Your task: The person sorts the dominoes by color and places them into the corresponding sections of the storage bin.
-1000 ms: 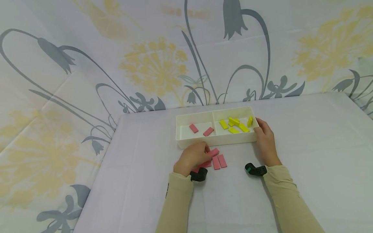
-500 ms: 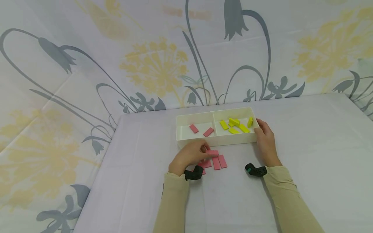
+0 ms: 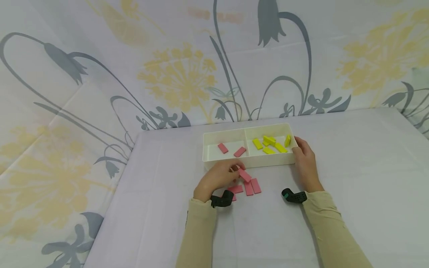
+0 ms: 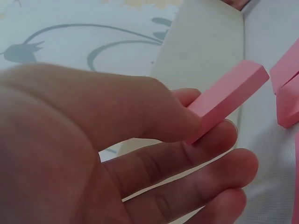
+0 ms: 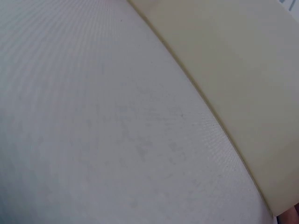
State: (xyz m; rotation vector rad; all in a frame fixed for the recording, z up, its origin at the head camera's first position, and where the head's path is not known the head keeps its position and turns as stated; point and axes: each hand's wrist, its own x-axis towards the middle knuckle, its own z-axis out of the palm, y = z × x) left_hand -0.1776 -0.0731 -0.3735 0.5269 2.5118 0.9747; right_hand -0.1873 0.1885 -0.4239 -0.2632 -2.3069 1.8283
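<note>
My left hand pinches a pink rectangular block between thumb and fingers, just in front of the white two-compartment box. Up close in the left wrist view, that pink block sticks out past the thumb tip. Several more pink blocks lie on the table below and beside this hand, some partly hidden by the wrist. My right hand holds the box at its right end, thumb on the near corner. Only a bit of finger shows at the corner of the right wrist view, beside the box wall.
Two pink blocks lie in the box's left compartment, and several yellow blocks in the right one. A pale cloth covers the table. Flower-printed fabric stands behind and to the left.
The left hand has lifted the pink block off the table group and drawn slightly back, turning the block in its fingers. The right hand and box stay put.
</note>
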